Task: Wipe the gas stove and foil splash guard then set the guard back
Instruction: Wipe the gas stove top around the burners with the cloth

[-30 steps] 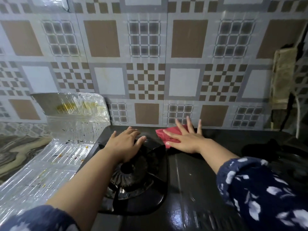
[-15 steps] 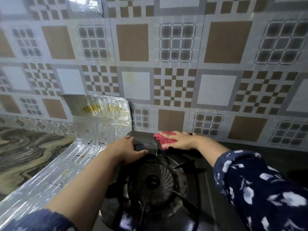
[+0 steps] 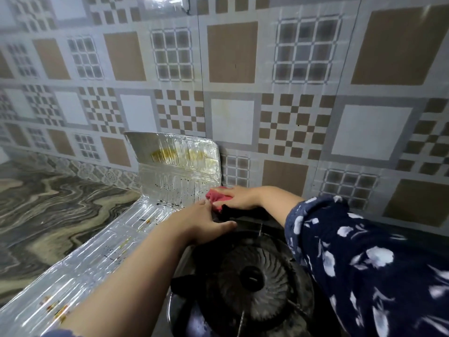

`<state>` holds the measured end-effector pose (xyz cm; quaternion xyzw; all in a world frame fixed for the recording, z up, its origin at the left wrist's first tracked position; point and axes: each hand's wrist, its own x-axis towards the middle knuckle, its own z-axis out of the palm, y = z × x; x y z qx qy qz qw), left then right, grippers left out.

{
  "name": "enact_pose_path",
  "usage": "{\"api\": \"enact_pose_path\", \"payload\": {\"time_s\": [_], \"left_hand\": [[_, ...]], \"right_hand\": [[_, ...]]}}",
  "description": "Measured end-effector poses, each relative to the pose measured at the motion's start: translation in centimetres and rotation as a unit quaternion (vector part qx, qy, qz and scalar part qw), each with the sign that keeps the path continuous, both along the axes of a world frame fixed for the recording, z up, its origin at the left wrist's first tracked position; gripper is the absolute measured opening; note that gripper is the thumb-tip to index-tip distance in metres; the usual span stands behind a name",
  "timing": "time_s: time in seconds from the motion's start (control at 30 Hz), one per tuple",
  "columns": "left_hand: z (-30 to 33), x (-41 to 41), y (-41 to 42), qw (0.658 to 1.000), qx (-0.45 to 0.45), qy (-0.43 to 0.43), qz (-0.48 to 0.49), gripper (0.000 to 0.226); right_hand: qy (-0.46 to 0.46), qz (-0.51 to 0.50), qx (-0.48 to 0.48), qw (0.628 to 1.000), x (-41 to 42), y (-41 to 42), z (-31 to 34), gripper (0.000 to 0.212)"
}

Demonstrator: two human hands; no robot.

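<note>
The black gas stove point(image 3: 272, 229) fills the lower middle, with its round burner point(image 3: 251, 278) under a black pan support. My right hand point(image 3: 239, 197) presses a red cloth point(image 3: 216, 196) flat on the stove's far left corner, by the wall. My left hand point(image 3: 206, 223) rests on the stove's left rear edge, fingers curled over it, just in front of the cloth. The foil splash guard point(image 3: 102, 244) lies along the stove's left side, one panel point(image 3: 179, 166) leaning on the wall, spotted with yellow grease and dark specks.
A tiled wall point(image 3: 279, 113) rises right behind the stove. A marbled countertop point(image 3: 48, 210) stretches to the left of the foil. My blue flowered sleeve point(image 3: 364, 263) covers the stove's right part.
My right hand has slid the red cloth leftward along the stove's back edge to the corner beside the foil. My left hand shifted toward the stove's left rear edge. My view turned left.
</note>
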<state>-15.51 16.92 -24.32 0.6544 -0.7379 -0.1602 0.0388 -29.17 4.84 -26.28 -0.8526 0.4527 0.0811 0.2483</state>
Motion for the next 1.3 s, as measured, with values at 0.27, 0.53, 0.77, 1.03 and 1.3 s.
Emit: {"api": "enact_pose_path", "payload": {"time_s": [0.27,0.53,0.77,1.03,1.3], "left_hand": [[0.1,-1.2,0.9,1.0,-0.003,-0.029,0.01,0.086],[1.1,-4.5,3.7,0.995,-0.008,-0.097,-0.006,0.086],[2.3,-7.4,8.2,0.994,-0.024,-0.082,-0.071,0.064],[2.5,-7.4,14.8,0.987,-0.048,-0.089,-0.129,0.052],[0.8,-5.5,20.5,0.979,-0.061,-0.061,-0.184,0.055]], "right_hand": [[-0.085,0.004,0.042,0.996,-1.1,0.7,0.3,0.045],[0.01,-0.121,-0.015,0.992,-10.3,5.0,0.1,0.067],[0.074,-0.242,-0.097,0.963,-15.8,13.8,-0.4,0.056],[0.088,-0.321,-0.127,0.935,-15.6,24.7,-1.3,0.06],[0.099,-0.347,-0.128,0.924,-11.0,34.9,-1.0,0.059]]}}
